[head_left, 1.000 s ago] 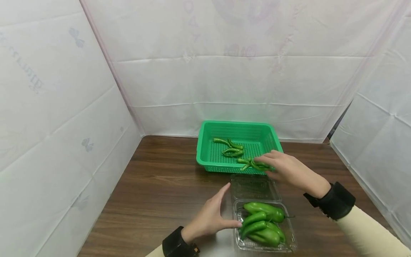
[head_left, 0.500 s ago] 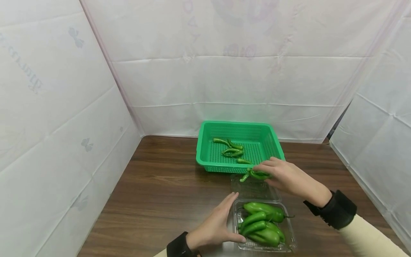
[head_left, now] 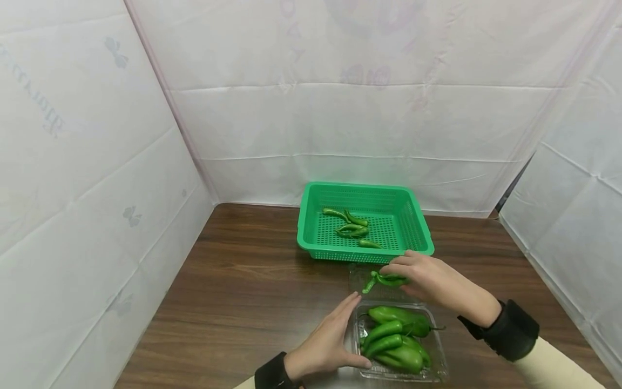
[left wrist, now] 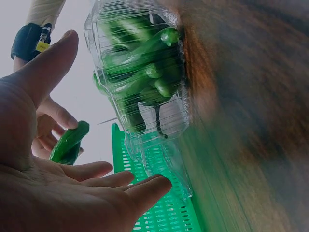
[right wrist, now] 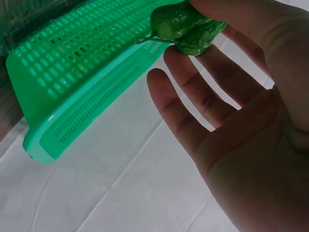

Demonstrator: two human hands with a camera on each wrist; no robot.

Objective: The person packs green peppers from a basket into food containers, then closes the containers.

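My right hand (head_left: 413, 273) pinches two small green peppers (head_left: 386, 280) and holds them above the open lid of a clear plastic clamshell (head_left: 439, 359); the same peppers (right wrist: 186, 26) show at my fingertips in the right wrist view, with the other fingers spread. The clamshell's tray holds several larger green peppers (head_left: 396, 337). My left hand (head_left: 335, 337) rests with straight fingers against the clamshell's left side (left wrist: 145, 87). Behind stands a green basket (head_left: 311, 219) with several peppers (head_left: 352, 224) inside.
All of this sits on a dark wooden table (head_left: 243, 292) enclosed by white sheeting on the left, back and right. The basket (right wrist: 82, 72) stands close behind the clamshell lid.
My right hand has carried the two peppers out of the basket and toward me, over the clamshell lid. My left hand has moved right to touch the clamshell's side.
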